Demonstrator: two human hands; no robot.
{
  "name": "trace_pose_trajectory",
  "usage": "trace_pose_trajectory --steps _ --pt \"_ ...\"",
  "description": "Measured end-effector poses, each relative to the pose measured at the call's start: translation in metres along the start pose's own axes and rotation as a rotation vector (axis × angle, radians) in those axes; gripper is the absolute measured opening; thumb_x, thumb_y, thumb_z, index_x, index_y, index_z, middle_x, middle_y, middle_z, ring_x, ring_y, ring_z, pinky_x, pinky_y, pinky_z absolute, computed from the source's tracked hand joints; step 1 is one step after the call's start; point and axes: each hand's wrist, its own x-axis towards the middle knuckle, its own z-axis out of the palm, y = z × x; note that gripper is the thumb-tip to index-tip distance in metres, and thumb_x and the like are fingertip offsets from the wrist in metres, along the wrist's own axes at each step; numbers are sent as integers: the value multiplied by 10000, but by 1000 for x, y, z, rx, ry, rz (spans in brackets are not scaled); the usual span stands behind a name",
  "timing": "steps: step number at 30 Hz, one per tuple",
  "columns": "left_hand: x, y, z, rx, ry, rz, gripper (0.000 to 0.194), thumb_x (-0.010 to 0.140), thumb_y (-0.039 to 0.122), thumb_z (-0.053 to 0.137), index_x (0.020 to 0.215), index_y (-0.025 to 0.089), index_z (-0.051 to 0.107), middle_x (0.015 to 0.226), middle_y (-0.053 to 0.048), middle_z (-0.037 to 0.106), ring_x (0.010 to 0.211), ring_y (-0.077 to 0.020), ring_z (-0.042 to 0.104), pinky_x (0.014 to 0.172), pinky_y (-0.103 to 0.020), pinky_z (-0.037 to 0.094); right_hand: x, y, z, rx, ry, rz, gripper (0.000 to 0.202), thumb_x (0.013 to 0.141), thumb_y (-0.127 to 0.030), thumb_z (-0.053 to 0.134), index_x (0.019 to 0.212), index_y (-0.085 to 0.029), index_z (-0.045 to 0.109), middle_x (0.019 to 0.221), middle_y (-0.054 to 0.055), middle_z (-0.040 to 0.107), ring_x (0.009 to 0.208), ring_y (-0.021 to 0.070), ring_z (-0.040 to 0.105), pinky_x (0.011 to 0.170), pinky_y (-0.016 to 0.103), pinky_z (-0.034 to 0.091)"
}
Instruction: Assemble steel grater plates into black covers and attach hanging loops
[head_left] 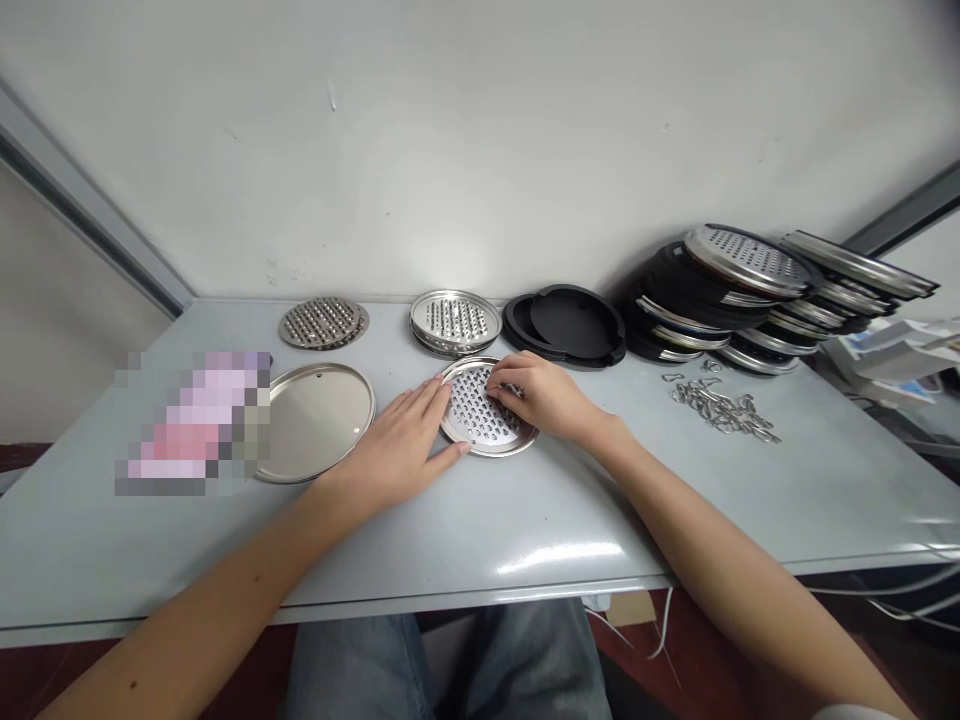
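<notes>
A round metal grater disc (480, 418) with rows of raised holes lies in a shiny rimmed ring on the table in front of me. My left hand (399, 442) is open, its fingers stretched along the left rim and its thumb near the lower edge. Over the grater's upper right part, my right hand (546, 396) is closed, fingertips bent together at the perforated face. Whatever those fingertips may hold is hidden. Left of my left hand lies a round, smooth metal plate (319, 425) with a raised rim and a small hole near its top.
Behind are grater discs (322, 322), rimmed graters (455, 320) and black round trays (577, 325). Tall stacks of black trays and graters (742, 262) stand at the back right. Several metal wire clips (724, 410) lie in front of them. A pixelated object (195, 420) is at left.
</notes>
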Motion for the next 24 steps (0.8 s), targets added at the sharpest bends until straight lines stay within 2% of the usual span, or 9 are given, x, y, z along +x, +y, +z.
trace_pose_trajectory --steps 6,10,24 --pt "0 0 0 -15 5 6 676 925 467 458 1469 119 259 1534 -169 312 1417 -294 298 1139 -452 296 1 -3 -3 -121 -27 -8 181 926 -178 486 852 -172 651 915 81 664 852 204 572 763 315 435" --pt "0 0 1 -19 18 8 700 922 476 462 1472 103 243 1525 -185 323 1412 -296 309 1138 -452 301 0 -2 -7 -147 -38 -15 178 934 -185 478 862 -170 640 921 89 659 891 214 577 793 323 428" --pt "1 2 0 -1 -17 -16 733 930 474 447 1482 54 209 1531 -204 300 1415 -301 300 1138 -447 304 1 -9 -9 73 -48 -40 143 910 -139 484 887 -160 624 943 84 636 858 194 597 758 301 468"
